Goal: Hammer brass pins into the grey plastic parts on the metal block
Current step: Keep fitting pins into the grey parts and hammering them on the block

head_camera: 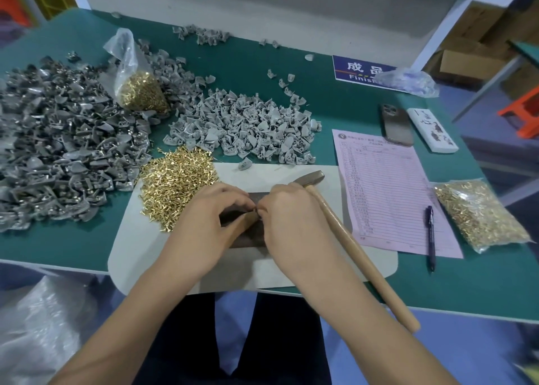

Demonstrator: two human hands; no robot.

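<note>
Both hands are meeting over the metal block [250, 233] at the table's [73, 239] near edge. My left hand [204, 224] is curling its grip, fingertips pinching something small I cannot make out. My right hand [291, 224] is pinching at the same spot, its grip also trapping the hammer [350, 239] handle, which is slanting down to the right. Left of the block, loose brass pins [178, 183] are lying heaped; two piles of grey plastic parts [242, 125] are spreading behind.
</note>
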